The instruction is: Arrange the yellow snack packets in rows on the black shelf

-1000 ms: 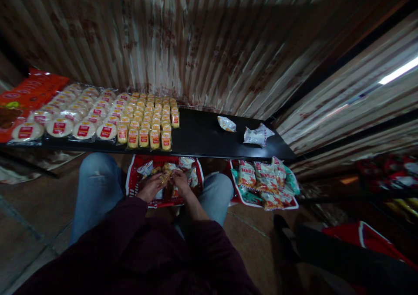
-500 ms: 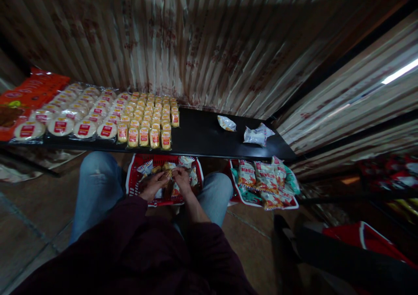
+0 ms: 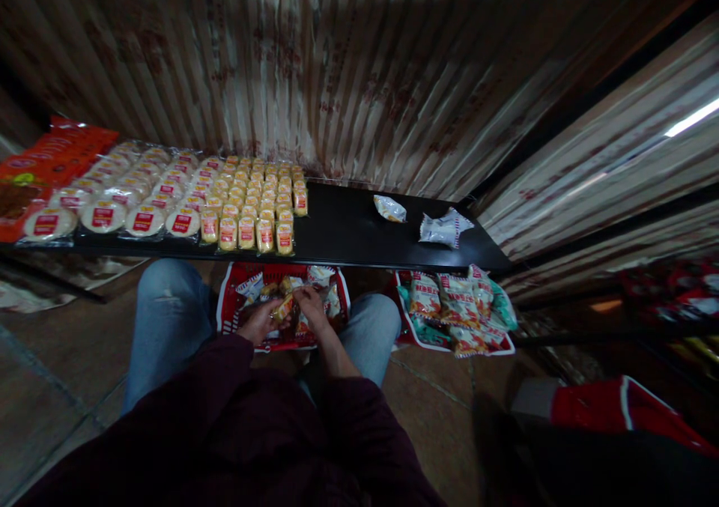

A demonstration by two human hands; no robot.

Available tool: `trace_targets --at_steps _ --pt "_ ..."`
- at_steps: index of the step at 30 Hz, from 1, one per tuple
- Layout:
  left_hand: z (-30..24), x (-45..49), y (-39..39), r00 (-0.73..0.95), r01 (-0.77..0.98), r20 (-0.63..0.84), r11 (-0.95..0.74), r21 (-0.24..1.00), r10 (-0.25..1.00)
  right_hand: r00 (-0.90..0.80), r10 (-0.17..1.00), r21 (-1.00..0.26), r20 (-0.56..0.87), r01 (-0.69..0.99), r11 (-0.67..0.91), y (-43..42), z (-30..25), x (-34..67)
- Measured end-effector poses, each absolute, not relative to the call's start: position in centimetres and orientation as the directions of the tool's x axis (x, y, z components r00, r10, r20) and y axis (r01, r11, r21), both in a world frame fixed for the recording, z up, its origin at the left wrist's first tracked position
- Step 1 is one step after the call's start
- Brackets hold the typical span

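Black shelf [image 3: 348, 226], dim tiled floor [image 3: 432, 406]; packet [image 3: 282, 308] (held)

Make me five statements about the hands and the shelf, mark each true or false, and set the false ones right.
1. A white packet lies on the black shelf. True.
2. The left hand holds a yellowish pack. True.
3. The right hand rests on the shelf. False: it is over the red basket between the knees.
4. The round white packs lie right of the small yellow packs. False: they lie left of them.
5. The orange bag lies at the shelf's left end. True.
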State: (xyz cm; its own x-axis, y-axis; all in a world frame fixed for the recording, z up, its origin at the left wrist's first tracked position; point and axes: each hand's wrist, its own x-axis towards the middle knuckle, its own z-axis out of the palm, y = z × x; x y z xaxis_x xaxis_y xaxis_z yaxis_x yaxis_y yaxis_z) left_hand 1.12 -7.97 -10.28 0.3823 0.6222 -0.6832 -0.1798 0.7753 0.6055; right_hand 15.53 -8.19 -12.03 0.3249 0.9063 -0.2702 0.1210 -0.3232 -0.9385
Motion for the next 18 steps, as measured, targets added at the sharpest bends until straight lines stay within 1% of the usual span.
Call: trace_targets --at_steps 4,8,14,16,18 --pt "-10.3 0.5 -7.8 0.433 -0.153 -0.713 0.824 0.545 0.552 0.283 0.904 -0.942 -0.320 0.008 -0.335 -8.2 -12.0 15.2" --pt "-10.1 0.5 -7.8 0.433 -0.135 -0.737 0.846 0.516 0.519 0.275 0.884 -0.924 -0.377 -0.044 -0.380 -8.3 -11.9 15.1" --pt "-9.3 0.4 -7.7 0.358 -0.214 -0.748 0.829 0.517 0.559 0.330 0.793 -0.859 -0.512 -0.177 -0.481 -8.5 -11.5 15.2" --pt "-9.0 0.3 -7.7 0.355 -0.248 -0.741 0.821 0.514 0.570 0.336 0.792 -0.858 -0.510 -0.135 -0.496 -8.5 -11.6 15.3" --pt "-8.8 0.2 -7.7 0.351 -0.267 -0.733 0.813 0.518 0.582 0.319 0.819 -0.862 -0.477 0.011 -0.506 -8.6 -11.9 15.4"
